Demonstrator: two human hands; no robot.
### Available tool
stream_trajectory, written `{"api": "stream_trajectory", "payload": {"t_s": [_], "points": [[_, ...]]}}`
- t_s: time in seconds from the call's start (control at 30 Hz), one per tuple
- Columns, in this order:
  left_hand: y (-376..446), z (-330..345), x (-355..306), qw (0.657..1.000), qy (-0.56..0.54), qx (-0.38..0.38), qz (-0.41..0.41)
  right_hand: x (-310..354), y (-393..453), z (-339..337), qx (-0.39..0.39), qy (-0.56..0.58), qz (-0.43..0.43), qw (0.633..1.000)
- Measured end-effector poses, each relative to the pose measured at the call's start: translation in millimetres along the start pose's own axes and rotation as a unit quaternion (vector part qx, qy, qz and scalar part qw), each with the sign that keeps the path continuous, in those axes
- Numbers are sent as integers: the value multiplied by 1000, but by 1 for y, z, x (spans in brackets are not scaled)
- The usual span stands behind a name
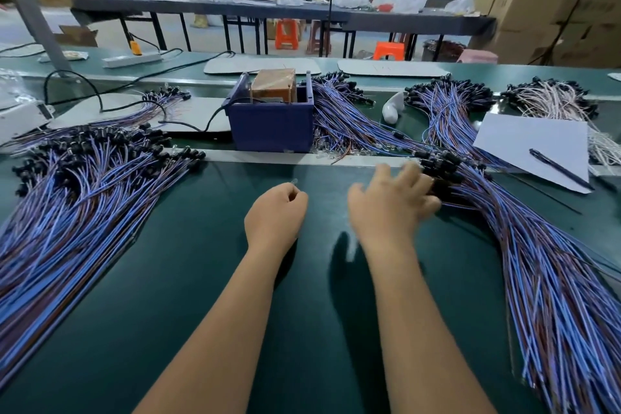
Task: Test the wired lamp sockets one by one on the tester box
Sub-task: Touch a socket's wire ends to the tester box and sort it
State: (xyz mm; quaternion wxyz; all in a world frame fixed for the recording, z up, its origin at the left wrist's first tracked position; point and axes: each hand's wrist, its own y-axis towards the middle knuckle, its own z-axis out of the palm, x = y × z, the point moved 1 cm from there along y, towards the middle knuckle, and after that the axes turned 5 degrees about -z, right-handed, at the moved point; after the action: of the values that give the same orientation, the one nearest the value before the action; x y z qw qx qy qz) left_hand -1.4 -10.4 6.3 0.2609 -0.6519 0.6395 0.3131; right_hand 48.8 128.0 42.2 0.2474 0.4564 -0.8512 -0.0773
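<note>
The tester box (272, 118) was a dark blue open-topped plastic case with a brown block and upright copper pins inside, standing at the far edge of the green table. The wired lamp sockets lay in fanned heaps, black sockets on blue and brown leads: one pile on the left (67, 198), another on the right (524, 245), more beside the box (346, 118).

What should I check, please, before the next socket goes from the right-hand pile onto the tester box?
1. Right hand on the sockets of the right pile: ok, fingers spread over them.
2. One socket singled out: cannot tell, blurred.
3. Left hand holding a small clear bulb: ok.
4. Tester box within view, cable attached: ok.
5. Tester powered: cannot tell.
</note>
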Motion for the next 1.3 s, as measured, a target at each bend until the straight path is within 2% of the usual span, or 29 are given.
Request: {"api": "stream_trajectory", "payload": {"t_s": [0.03, 0.1, 0.17, 0.23, 0.27, 0.3, 0.37, 0.4, 0.43, 0.5, 0.57, 0.67, 0.8, 0.93, 1.13, 1.3], "points": [[1, 0, 0, 1000, 9, -7, 2, 17, -6, 6, 0, 50, -52, 997], [3, -1, 0, 999, 45, -9, 14, 45, -20, 20, 80, 194, -109, 972], [3, -3, 2, 997, 69, 4, 32, 55, -31, 31, 159, 300, -96, 936], [0, -5, 3, 999, 6, 17, 36, 51, -33, 38, 164, 331, -81, 926], [-3, -8, 5, 998, -42, 2, 36, 46, -33, 40, 160, 337, -82, 924], [-3, -13, 7, 995, -64, -52, 49, 43, -33, 41, 156, 339, -88, 924], [4, -31, 15, 977, -19, -201, 67, 41, -32, 43, 149, 337, -102, 924], [11, -42, 21, 970, 17, -238, 49, 42, -31, 43, 147, 333, -106, 925], [19, -51, 29, 972, 56, -228, 13, 43, -32, 44, 148, 326, -109, 927], [32, -63, 42, 978, 157, -120, -68, 46, -31, 45, 153, 297, -115, 935], [38, -62, 49, 965, 241, -58, -84, 50, -31, 47, 152, 219, -133, 955], [44, -68, 50, 966, 227, -110, -60, 56, -36, 51, 139, 114, -175, 968], [51, -76, 61, 954, 263, -78, -120, 57, -36, 54, 143, 113, -172, 968], [52, -75, 60, 957, 245, -119, -99, 58, -35, 54, 152, 118, -169, 967], [49, -76, 68, 969, 194, -142, -61, 55, -32, 51, 160, 175, -156, 959], [37, -75, 60, 969, 95, -227, 22, 52, -32, 45, 160, 267, -124, 942]]}}
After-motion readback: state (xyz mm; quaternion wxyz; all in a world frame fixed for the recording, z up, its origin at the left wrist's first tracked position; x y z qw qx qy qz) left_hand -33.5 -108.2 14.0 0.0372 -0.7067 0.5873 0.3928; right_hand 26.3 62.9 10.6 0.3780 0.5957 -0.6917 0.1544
